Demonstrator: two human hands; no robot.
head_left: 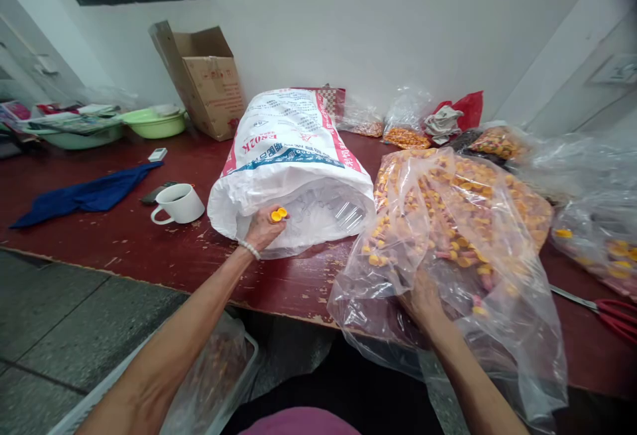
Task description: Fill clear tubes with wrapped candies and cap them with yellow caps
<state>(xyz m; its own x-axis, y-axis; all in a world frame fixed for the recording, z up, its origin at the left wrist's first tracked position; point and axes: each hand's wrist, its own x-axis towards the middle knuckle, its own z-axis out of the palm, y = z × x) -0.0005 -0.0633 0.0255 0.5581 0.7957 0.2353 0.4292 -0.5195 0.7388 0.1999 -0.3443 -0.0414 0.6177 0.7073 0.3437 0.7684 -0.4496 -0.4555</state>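
At the mouth of a white woven sack (293, 130), my left hand (263, 228) is closed on two small pieces with round yellow caps (279, 214). A beaded bracelet (249, 249) circles that wrist. The sack lies on its side, its opening facing me, with clear plastic items (318, 213) inside. My right hand (423, 299) reaches into the mouth of a large clear plastic bag (413, 196) filled with many small yellow and pink pieces. Plastic film and shadow hide the fingers of that hand.
On the dark red table (298, 286) stand a white mug (178, 204) and a blue cloth (89, 191) at left. Behind are a cardboard box (212, 87) and a green basin (153, 123). Red-handled scissors (614, 315) lie at right, near more plastic bags (597, 236).
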